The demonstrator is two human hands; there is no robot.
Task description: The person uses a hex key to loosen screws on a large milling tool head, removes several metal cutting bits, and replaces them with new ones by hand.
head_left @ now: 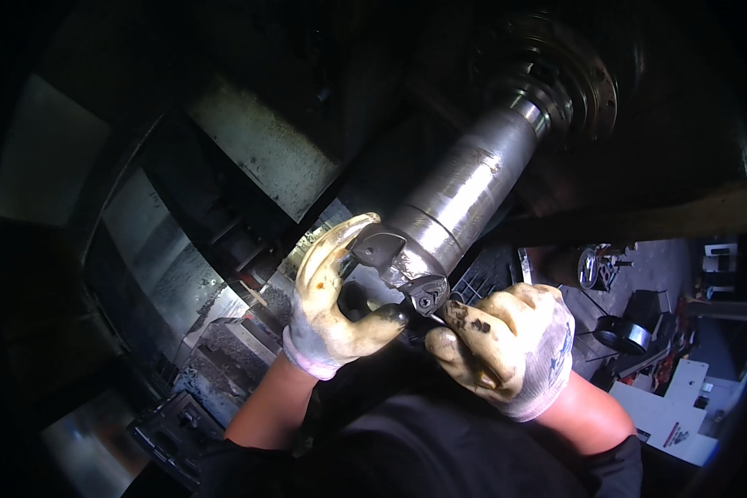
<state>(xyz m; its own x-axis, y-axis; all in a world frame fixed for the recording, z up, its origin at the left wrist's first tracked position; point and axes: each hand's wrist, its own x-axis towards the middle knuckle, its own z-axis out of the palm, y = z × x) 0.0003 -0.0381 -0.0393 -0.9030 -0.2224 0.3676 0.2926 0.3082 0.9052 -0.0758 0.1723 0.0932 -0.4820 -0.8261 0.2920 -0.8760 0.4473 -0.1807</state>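
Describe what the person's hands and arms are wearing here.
Both the left hand and the right hand wear knit work gloves with yellowish coated palms and fingers, smudged with dark grime, and pale grey-white cuffs. The right glove's back carries a small blue mark. The forearms are bare up to dark sleeves near the elbows.

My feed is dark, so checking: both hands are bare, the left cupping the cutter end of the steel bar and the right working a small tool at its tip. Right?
Not quite. The head view shows both hands in stained work gloves, not bare. The rest holds: the left hand cups the cutter end of the steel bar, and the right hand works a small tool at its tip.
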